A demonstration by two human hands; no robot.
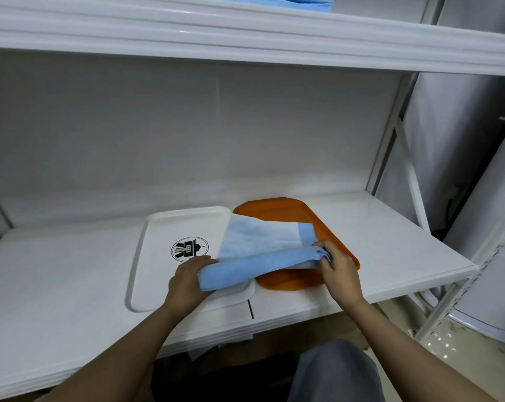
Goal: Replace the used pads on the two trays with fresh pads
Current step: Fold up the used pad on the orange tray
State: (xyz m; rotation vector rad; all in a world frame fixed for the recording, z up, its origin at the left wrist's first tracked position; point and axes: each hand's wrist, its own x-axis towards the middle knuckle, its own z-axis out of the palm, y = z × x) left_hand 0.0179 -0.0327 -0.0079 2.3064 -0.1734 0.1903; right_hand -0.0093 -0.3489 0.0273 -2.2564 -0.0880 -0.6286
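At centre frame, a blue pad (263, 253) is lying bunched across a white tray (158, 248) and an orange tray (286, 210); the left hand (190, 277) is gripping its lower-left end, the right hand (337, 265) pinching its right end. Judged: used pads are being gathered; lifting clear comes next. White shelf (376, 227) below; more blue sheets (289, 0) at upper frame.

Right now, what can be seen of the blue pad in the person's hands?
The blue pad is a thin, soft, light-blue sheet, partly folded over itself. It drapes across the white tray and orange tray. The left hand grips its folded near-left end; the right hand pinches its bunched right end.
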